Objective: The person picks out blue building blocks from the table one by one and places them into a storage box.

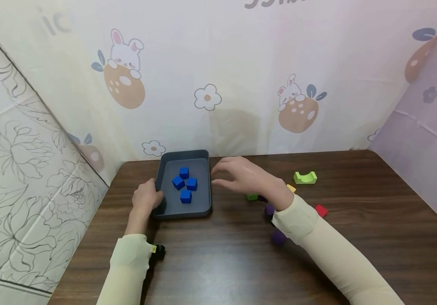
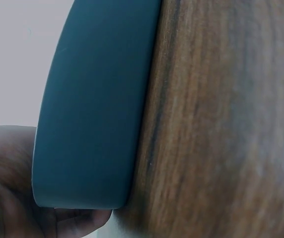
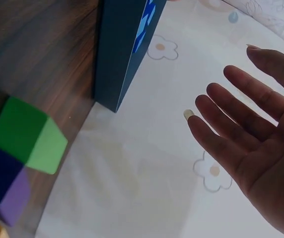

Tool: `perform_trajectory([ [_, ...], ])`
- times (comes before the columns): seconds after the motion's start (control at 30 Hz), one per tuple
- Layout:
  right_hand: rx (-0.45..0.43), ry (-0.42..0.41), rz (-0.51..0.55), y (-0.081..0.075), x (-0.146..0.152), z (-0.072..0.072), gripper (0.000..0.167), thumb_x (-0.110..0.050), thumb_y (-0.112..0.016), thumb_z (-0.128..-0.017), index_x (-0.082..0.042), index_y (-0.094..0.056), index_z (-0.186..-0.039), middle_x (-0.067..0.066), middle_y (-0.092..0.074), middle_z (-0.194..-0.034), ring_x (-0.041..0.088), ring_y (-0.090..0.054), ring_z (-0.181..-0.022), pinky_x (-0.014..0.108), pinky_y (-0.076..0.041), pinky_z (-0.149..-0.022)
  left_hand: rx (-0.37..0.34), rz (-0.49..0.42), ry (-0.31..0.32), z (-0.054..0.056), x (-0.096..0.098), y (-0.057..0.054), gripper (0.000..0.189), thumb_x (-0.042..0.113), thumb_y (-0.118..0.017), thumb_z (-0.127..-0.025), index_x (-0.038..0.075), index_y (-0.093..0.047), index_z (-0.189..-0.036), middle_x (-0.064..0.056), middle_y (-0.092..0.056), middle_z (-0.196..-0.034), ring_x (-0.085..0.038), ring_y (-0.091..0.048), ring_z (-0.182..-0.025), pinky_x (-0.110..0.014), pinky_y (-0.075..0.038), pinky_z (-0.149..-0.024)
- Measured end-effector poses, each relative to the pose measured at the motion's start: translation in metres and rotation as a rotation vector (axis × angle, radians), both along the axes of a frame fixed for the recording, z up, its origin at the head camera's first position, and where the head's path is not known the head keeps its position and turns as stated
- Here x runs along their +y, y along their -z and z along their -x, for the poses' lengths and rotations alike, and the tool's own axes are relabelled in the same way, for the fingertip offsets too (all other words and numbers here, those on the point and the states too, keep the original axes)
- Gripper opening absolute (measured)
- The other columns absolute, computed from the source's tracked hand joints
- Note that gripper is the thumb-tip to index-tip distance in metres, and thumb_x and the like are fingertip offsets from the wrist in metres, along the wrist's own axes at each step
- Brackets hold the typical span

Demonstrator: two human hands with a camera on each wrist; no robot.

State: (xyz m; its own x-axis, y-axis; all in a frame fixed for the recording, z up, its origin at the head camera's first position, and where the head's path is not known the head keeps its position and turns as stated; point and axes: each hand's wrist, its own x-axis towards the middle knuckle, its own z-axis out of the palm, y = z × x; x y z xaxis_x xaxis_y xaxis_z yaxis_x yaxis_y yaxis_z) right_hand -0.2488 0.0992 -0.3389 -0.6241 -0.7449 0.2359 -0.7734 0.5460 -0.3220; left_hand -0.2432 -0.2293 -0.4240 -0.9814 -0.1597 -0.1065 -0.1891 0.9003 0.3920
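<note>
A dark grey tray (image 1: 172, 208) stands at the table's left side, with several blue cubes (image 1: 186, 196) in it. My left hand (image 1: 146, 196) grips the tray's left edge, thumb at the rim; in the left wrist view that hand (image 2: 8, 183) lies against the tray's outer wall (image 2: 95, 109). Just right of the tray, my right hand (image 1: 243, 174) hovers above the table, holding nothing. Its fingers are spread and loosely bent in the right wrist view. Beneath and beside the right forearm lie a green block (image 3: 30, 134) and purple blocks (image 1: 279, 237), partly hidden.
Right of the forearm are a light green arch block (image 1: 305, 178) and a red block (image 1: 321, 210). A yellow block (image 1: 291, 188) peeks out behind the right wrist. A printed curtain (image 1: 241, 106) hangs along the table's back edge.
</note>
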Motion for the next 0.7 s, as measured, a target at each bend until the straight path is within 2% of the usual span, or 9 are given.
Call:
perform_trajectory([
  [0.37, 0.028, 0.021, 0.112, 0.004, 0.018, -0.009, 0.016, -0.023, -0.075, -0.101, -0.016, -0.078, -0.114, -0.002, -0.074, -0.113, 0.022, -0.071, -0.108, 0.040, -0.056, -0.093, 0.007, -0.007, 0.004, -0.001, -0.004, 0.002, 0.057, 0.017, -0.056, -0.100, -0.009, -0.047, -0.150, -0.036, -0.059, -0.139, -0.048, -0.065, -0.113, -0.062, -0.053, -0.098],
  [0.6, 0.046, 0.039, 0.106, 0.005, 0.022, -0.012, 0.017, -0.027, -0.074, -0.102, -0.017, -0.078, -0.114, -0.005, -0.073, -0.114, 0.013, -0.069, -0.107, 0.036, -0.057, -0.092, -0.001, -0.012, 0.009, -0.001, -0.001, 0.001, 0.057, 0.017, -0.057, -0.101, -0.009, -0.047, -0.150, -0.035, -0.059, -0.140, -0.050, -0.064, -0.116, -0.061, -0.053, -0.098],
  [0.7, 0.055, 0.047, 0.118, 0.005, 0.025, -0.012, 0.016, -0.025, -0.075, -0.100, -0.016, -0.078, -0.114, -0.004, -0.073, -0.114, 0.014, -0.069, -0.107, 0.037, -0.057, -0.091, 0.000, -0.011, 0.011, -0.001, 0.000, 0.001, 0.056, 0.017, -0.057, -0.100, -0.008, -0.049, -0.149, -0.034, -0.060, -0.139, -0.050, -0.063, -0.117, -0.061, -0.053, -0.097],
])
